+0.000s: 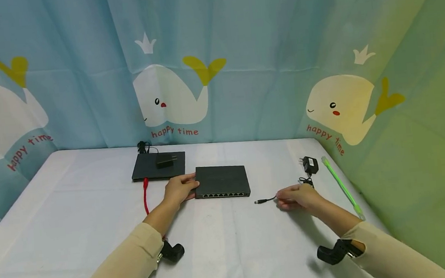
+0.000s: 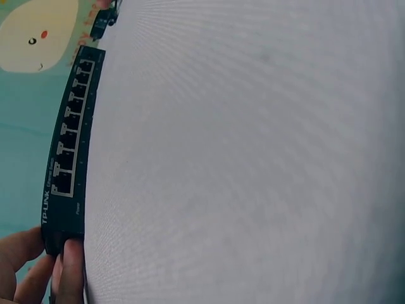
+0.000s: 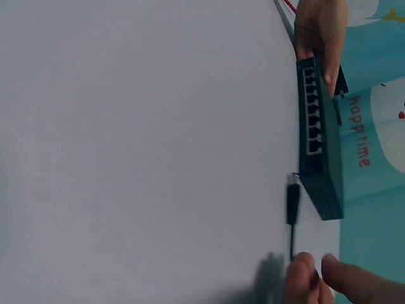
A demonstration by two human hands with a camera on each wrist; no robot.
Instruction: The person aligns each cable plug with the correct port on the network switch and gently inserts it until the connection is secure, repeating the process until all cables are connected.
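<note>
Network switch gripped on one side, power lead pinched on the other.
So the black switch (image 1: 222, 179) is set around mid-tabletop (image 1: 220, 245), its left end clamped by the left hand's (image 1: 180, 189) fingers, thumb over the top, forearm slanted in from the near left. The thin cable (image 3: 292, 239) is pinched between the right hand's (image 1: 296, 195) thumb and fingers, forearm angled in from the near right, with the plug (image 1: 261, 201) pointed left, just off the switch's near right corner.

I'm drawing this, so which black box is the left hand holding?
The TP-LINK Ethernet switch, its row of ports showing; the other black box, farther left, has a power adapter on top.
</note>
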